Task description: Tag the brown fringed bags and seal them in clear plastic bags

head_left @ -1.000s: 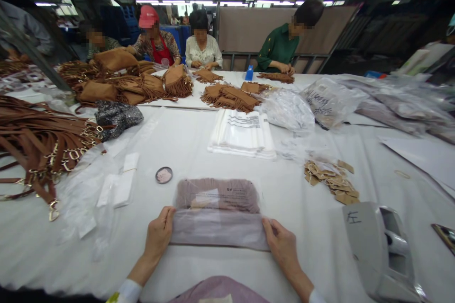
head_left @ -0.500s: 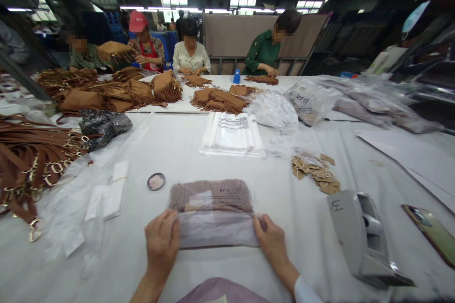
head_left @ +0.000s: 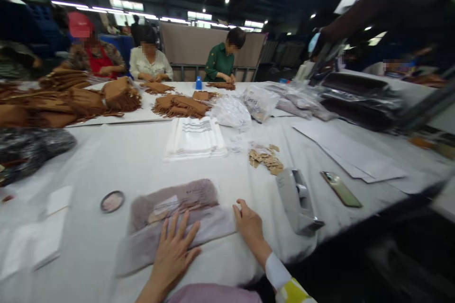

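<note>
A clear plastic bag (head_left: 206,227) with a folded brown fabric piece (head_left: 195,194) inside lies at a slant on the white-covered table. A white label and a tan tag show through the plastic. Fingers spread, my left hand (head_left: 176,248) rests flat on the bag's lower part. Just off the bag's right edge is my right hand (head_left: 250,227), its fingers loosely bent and a little apart, with nothing visible in them. A grey tape dispenser (head_left: 293,201) stands to the right of that hand.
A small round dish (head_left: 113,201) and white paper slips (head_left: 53,222) lie to the left. Ahead are a stack of white printed bags (head_left: 197,137) and tan tags (head_left: 266,158). A phone (head_left: 341,189) lies right. Co-workers handle brown fringed bags (head_left: 181,105) across the table.
My view has swung to the right. My left hand has let go of the bag's edge and now lies spread on it. My right hand has come off the right edge. The bag now lies slanted.
</note>
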`<act>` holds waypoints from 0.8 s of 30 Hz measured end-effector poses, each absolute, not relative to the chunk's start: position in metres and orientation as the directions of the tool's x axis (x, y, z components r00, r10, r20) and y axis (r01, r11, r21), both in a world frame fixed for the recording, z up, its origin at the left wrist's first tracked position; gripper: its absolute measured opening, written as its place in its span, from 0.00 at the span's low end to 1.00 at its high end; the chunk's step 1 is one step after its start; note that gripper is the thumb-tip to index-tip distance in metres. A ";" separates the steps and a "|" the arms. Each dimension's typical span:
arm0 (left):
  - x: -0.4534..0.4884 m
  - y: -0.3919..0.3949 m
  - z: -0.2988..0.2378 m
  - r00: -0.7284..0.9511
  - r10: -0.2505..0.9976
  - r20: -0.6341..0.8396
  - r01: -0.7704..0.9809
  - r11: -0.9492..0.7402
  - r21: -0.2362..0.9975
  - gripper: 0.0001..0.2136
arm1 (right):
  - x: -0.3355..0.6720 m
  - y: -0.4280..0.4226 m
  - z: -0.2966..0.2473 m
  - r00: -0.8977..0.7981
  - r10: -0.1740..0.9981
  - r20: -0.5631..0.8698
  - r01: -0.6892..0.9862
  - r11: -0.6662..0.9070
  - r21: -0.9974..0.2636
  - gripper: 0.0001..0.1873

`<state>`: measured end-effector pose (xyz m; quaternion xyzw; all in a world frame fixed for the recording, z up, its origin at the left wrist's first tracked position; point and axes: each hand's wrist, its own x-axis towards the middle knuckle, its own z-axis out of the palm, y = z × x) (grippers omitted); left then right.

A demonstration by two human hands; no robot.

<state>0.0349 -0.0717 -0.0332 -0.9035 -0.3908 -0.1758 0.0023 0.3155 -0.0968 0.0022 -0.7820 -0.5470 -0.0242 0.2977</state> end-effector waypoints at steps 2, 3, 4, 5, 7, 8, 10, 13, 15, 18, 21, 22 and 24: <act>0.036 -0.074 -0.038 0.617 0.713 0.334 0.715 -0.685 0.140 0.29 | 0.353 -0.120 0.018 0.464 0.782 0.415 0.858 -0.282 -0.429 0.19; 0.037 -0.075 -0.041 0.610 0.717 0.337 0.722 -0.678 0.138 0.28 | 0.375 -0.135 0.027 0.527 0.725 0.443 0.833 -0.337 -0.439 0.21; 0.037 -0.075 -0.043 0.604 0.721 0.340 0.728 -0.673 0.133 0.27 | 0.398 -0.150 0.037 0.607 0.648 0.460 0.786 -0.404 -0.468 0.24; 0.038 -0.076 -0.045 0.601 0.723 0.341 0.733 -0.669 0.125 0.26 | 0.420 -0.166 0.046 0.684 0.563 0.464 0.727 -0.468 -0.502 0.26; 0.039 -0.076 -0.047 0.600 0.720 0.349 0.738 -0.667 0.107 0.26 | 0.458 -0.192 0.060 0.826 0.414 0.383 0.563 -0.562 -0.606 0.30; 0.039 -0.077 -0.047 0.599 0.717 0.356 0.739 -0.666 0.099 0.25 | 0.473 -0.201 0.064 0.864 0.387 0.321 0.499 -0.580 -0.644 0.30; 0.039 -0.077 -0.046 0.597 0.711 0.371 0.741 -0.666 0.086 0.25 | 0.493 -0.209 0.066 0.886 0.416 0.204 0.432 -0.581 -0.690 0.30; 0.039 -0.076 -0.045 0.592 0.711 0.380 0.745 -0.662 0.078 0.24 | 0.503 -0.204 0.060 0.881 0.466 0.087 0.365 -0.551 -0.750 0.26; 0.040 -0.076 -0.044 0.586 0.713 0.385 0.748 -0.659 0.080 0.24 | 0.503 -0.200 0.057 0.887 0.457 0.064 0.331 -0.535 -0.777 0.25; 0.040 -0.076 -0.043 0.584 0.708 0.398 0.745 -0.662 0.086 0.24 | 0.500 -0.205 0.057 0.921 0.379 0.093 0.295 -0.519 -0.802 0.24; 0.040 -0.076 -0.044 0.584 0.708 0.397 0.741 -0.664 0.095 0.24 | 0.491 -0.225 0.057 0.945 0.299 0.128 0.270 -0.501 -0.822 0.23; 0.040 -0.076 -0.044 0.583 0.709 0.396 0.741 -0.664 0.098 0.24 | 0.486 -0.232 0.055 0.950 0.284 0.128 0.260 -0.495 -0.829 0.24; 0.039 -0.076 -0.045 0.585 0.710 0.393 0.740 -0.665 0.100 0.24 | 0.475 -0.244 0.051 0.954 0.282 0.104 0.234 -0.481 -0.845 0.25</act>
